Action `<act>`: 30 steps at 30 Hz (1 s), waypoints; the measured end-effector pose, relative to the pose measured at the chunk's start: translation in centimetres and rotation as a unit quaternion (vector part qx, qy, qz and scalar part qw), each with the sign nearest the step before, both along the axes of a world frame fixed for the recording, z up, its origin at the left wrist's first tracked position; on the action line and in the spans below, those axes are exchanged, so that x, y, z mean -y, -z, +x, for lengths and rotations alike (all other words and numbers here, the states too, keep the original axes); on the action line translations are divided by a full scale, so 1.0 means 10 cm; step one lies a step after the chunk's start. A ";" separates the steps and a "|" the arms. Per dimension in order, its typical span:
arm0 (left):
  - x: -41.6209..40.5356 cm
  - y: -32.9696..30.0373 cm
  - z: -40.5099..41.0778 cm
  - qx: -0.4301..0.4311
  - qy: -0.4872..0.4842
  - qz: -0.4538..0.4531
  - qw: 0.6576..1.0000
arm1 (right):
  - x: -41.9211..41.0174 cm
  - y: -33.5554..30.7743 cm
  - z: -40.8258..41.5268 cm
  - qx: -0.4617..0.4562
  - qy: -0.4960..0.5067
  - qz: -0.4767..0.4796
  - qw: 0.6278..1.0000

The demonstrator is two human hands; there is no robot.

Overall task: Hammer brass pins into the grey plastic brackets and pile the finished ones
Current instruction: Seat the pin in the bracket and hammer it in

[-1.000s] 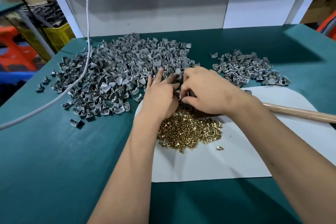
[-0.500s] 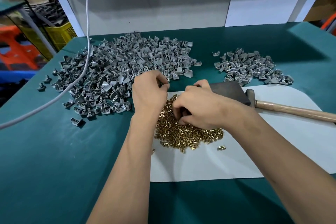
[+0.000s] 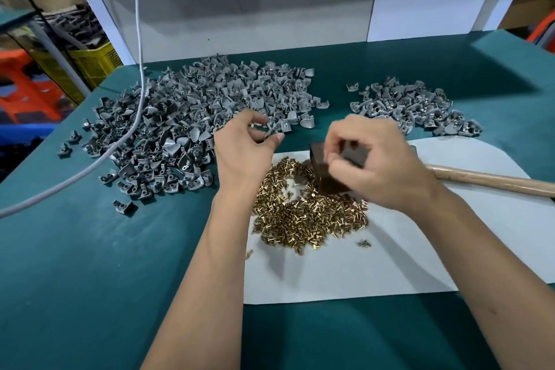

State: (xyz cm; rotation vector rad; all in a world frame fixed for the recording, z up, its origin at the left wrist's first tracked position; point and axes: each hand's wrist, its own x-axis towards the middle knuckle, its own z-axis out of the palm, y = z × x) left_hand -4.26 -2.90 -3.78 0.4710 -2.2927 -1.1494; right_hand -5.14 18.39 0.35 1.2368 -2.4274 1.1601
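Upper left: yellow mesh crate (image 3: 90, 64), contents unclear. Big pile of grey brackets (image 3: 192, 126) left-centre on green table (image 3: 75, 249). Left hand (image 3: 244, 147) pinches a small bracket at pile edge. Centre: brass pins (image 3: 306, 216) heaped on white sheet (image 3: 390, 264). Right hand (image 3: 381, 165) curled over dark block (image 3: 327, 174), grasp unclear. Upper right: smaller bracket pile (image 3: 417, 105); hammer handle (image 3: 495, 180) at right.

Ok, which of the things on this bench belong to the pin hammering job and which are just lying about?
For the job: big bracket pile, small bracket pile, brass pins, metal block, hammer, white sheet.
Lying about: white cable, yellow crate.
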 end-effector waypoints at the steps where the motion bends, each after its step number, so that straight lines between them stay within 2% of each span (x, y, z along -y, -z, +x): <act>1: 0.00 -0.01 0.00 0.002 0.001 0.000 1.000 | -0.06 -0.01 -0.04 0.001 0.013 -0.039 0.999; 9: -0.06 -0.01 0.02 0.022 -0.007 0.004 1.000 | -0.35 0.18 -0.25 0.044 0.128 -0.160 0.978; 11: -0.08 -0.03 0.05 0.004 0.005 0.045 0.999 | -0.35 0.19 -0.25 0.052 0.149 -0.176 0.972; 12: -0.11 -0.04 0.07 -0.012 0.022 0.096 0.995 | -0.35 0.19 -0.24 0.052 0.156 -0.177 0.970; 15: -0.23 -0.10 0.10 -0.054 0.096 0.241 0.964 | -0.33 0.18 -0.20 0.059 0.166 -0.174 0.969; 21: -0.48 -0.17 0.12 -0.043 0.186 0.365 0.911 | -0.26 0.18 -0.16 0.056 0.180 -0.147 0.971; 24: -0.49 -0.19 0.12 -0.056 0.224 0.432 0.872 | -0.26 0.18 -0.16 0.052 0.175 -0.131 0.974; 27: -0.48 -0.19 0.12 -0.063 0.255 0.463 0.847 | -0.26 0.18 -0.16 0.055 0.160 -0.137 0.976; 30: -0.51 -0.19 0.13 -0.058 0.264 0.458 0.847 | -0.26 0.18 -0.16 0.054 0.148 -0.145 0.977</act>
